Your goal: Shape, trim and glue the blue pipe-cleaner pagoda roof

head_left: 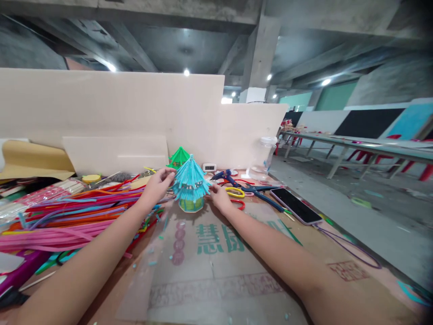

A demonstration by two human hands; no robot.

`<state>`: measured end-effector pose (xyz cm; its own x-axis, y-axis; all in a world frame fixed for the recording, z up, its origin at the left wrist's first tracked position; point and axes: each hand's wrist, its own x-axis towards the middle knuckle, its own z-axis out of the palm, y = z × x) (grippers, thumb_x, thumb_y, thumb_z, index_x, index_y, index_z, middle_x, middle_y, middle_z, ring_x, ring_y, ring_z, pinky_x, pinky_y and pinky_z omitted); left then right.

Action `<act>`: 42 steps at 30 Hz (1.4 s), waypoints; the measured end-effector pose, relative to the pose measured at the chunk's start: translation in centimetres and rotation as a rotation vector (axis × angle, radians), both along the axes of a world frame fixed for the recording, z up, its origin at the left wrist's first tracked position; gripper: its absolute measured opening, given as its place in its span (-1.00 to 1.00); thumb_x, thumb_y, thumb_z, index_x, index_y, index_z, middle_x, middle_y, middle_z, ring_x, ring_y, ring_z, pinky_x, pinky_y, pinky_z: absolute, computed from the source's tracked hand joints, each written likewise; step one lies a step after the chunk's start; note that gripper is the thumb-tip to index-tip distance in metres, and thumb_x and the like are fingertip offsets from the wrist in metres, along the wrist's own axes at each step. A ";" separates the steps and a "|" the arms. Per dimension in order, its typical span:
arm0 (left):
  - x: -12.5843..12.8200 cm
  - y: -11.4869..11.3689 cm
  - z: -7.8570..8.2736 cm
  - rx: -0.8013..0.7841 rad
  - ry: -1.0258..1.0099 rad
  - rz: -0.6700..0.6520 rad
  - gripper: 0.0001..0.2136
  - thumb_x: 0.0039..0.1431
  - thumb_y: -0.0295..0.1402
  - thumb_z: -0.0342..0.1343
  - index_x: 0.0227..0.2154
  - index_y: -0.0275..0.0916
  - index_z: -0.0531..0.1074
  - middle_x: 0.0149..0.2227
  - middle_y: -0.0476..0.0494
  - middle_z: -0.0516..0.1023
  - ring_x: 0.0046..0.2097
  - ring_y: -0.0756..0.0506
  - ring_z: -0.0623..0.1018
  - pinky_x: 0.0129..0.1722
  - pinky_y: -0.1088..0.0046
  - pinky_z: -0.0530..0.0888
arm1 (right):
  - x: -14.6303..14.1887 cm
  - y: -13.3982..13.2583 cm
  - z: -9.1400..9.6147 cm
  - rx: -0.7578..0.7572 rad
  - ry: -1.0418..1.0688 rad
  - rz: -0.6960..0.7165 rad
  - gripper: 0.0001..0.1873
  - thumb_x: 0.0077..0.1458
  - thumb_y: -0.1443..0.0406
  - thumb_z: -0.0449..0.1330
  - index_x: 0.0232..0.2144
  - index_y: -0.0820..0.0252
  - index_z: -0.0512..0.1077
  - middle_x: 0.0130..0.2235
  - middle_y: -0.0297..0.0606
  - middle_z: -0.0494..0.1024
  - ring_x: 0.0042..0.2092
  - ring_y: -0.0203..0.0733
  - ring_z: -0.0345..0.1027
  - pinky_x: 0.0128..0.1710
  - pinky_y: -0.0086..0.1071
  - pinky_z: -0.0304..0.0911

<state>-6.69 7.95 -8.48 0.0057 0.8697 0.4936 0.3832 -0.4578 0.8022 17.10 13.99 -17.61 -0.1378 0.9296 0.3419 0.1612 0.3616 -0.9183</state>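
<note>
A small model pavilion (pixel 191 180) stands upright in front of me, with a pointed two-tier light-blue roof and a yellow-green base. My left hand (pixel 163 179) is at the left of its upper roof, fingers curled and closed against the edge. From the other side, my right hand (pixel 219 197) pinches at the lower roof's right edge. Some fingertips are partly hidden by the roof. Just behind the blue model, a similar green model (pixel 179 156) shows its roof. Beneath everything lies a printed plastic sheet (pixel 209 266).
Colourful pipe cleaners (pixel 77 216) are heaped on the left. To the right lie a glue gun (pixel 227 177), pliers (pixel 267 197), yellow-handled scissors (pixel 235 193) and a phone (pixel 296 205). A clear jar (pixel 264 158) and a small digital clock (pixel 209 167) stand near the pale board (pixel 135 108).
</note>
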 end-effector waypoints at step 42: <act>-2.5 -1.9 1.8 -0.172 0.638 0.127 -0.79 -0.02 -0.20 0.20 -0.60 -0.24 0.50 -0.60 -0.03 0.46 -0.48 -0.08 0.45 -0.46 0.47 0.28 | -1.1 -2.3 1.2 -0.234 -0.104 0.094 -0.68 0.22 0.19 0.12 -0.05 0.26 0.37 -0.08 -0.19 0.46 -0.14 -0.20 0.40 -0.17 -0.22 0.39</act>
<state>-9.20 6.07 -6.68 0.1425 0.9487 0.2823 0.8487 -0.2639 0.4584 15.99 11.73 -16.45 -0.2500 0.9632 0.0992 0.2348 0.1597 -0.9588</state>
